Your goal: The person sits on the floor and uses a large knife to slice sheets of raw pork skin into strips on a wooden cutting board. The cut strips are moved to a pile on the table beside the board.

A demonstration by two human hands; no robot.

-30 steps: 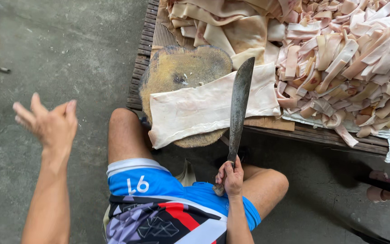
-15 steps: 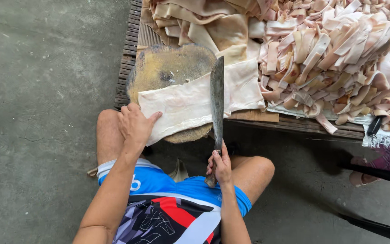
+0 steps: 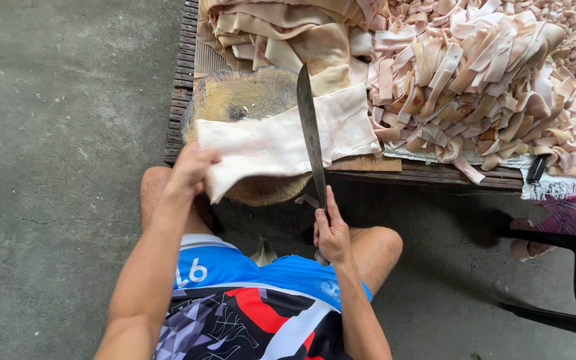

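Pale skin sheet (image 3: 281,143) is lying flat across the round wooden chopping block (image 3: 241,100), its near corner hanging off the block's front edge. Left hand (image 3: 191,172) is gripping that overhanging corner, fingers curled closed on the sheet and pulling it taut. Long cleaver (image 3: 311,133) is resting edge-down across the sheet, toward the block's right side, blade pointing away from the person. Right hand (image 3: 331,233) is clenched around the cleaver's handle, below the block's front edge, thumb laid along the handle.

Judgement: step in hand is lining up a cut, sheet held, blade set. The next move appears to call for keeping tension on the corner, keeping the left fingers well apart from the blade line, and pressing straight down.

Behind the block, a stack of uncut sheets (image 3: 281,27) is lying. To the block's right, a heap of cut strips (image 3: 481,80) is covering the slatted bench (image 3: 181,80).
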